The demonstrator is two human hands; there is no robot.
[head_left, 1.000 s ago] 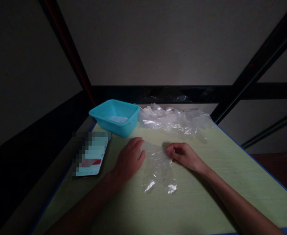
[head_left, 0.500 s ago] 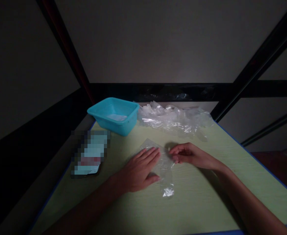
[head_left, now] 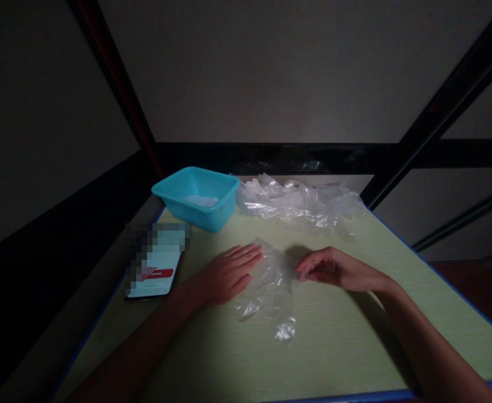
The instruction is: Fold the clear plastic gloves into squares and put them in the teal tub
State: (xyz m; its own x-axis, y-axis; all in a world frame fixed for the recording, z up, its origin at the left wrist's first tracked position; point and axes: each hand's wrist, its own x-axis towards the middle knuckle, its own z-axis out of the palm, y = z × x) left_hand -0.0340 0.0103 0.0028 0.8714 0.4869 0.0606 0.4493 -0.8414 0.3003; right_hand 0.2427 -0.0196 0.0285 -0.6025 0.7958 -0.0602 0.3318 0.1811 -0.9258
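A clear plastic glove (head_left: 271,291) lies crumpled on the pale green table (head_left: 346,336), its fingers pointing toward me. My left hand (head_left: 226,274) rests flat on the table with fingers stretched out, touching the glove's left edge. My right hand (head_left: 333,268) is curled, its fingertips pinching the glove's right edge near the cuff.
A teal plastic tub (head_left: 197,197) with something white inside stands at the back left. A heap of clear plastic gloves (head_left: 300,204) lies beside it along the back edge. A phone (head_left: 155,263) with a lit screen lies at the left edge. Dark frame bars surround the table.
My left hand slid over the glove and has now drawn back left to its edge. The glove has bunched and shifted slightly. My right hand stayed at the glove's right side.
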